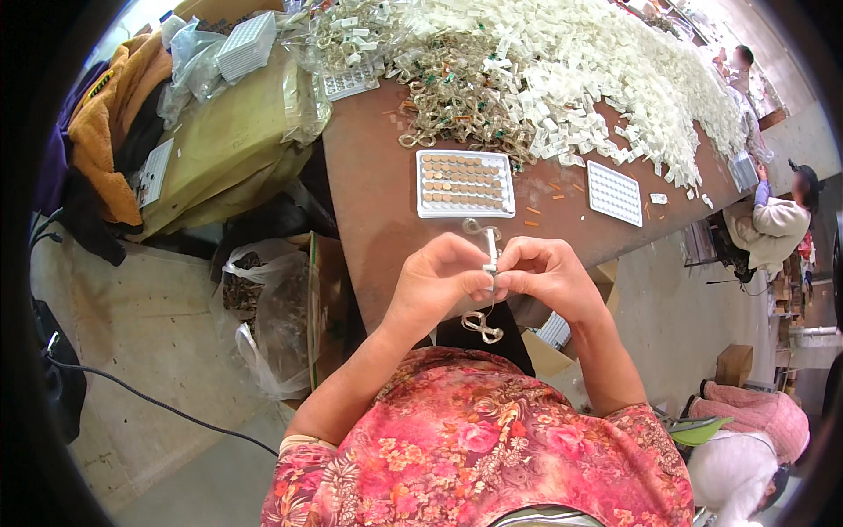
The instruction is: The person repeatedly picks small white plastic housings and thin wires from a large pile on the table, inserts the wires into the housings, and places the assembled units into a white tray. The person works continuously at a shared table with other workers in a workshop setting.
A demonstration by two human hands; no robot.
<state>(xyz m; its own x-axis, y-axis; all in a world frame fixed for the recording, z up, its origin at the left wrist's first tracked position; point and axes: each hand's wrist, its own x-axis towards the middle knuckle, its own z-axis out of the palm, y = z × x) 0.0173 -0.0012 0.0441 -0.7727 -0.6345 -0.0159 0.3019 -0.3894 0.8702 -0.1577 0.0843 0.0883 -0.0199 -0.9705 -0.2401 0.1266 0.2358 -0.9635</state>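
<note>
Close to my body, at the table's near edge, my left hand (434,279) and my right hand (555,279) meet with bent fingers. Between their fingertips they pinch a slim white plastic piece (491,246). A small loop of clear wire (474,226) sticks out above it. Below hangs a twisted bundle of clear wire (481,328), seemingly joined to the piece by a thin strand. Just beyond my hands lies a white tray (465,212) with rows of round, tan, coin-like discs. The fingers hide the middle of the held piece.
A large heap of white plastic pieces (597,70) and coiled wire bundles (452,88) cover the brown table (369,193). Another white tray (615,195) lies right. A box with a plastic bag (281,316) stands left. People (781,220) are at the right.
</note>
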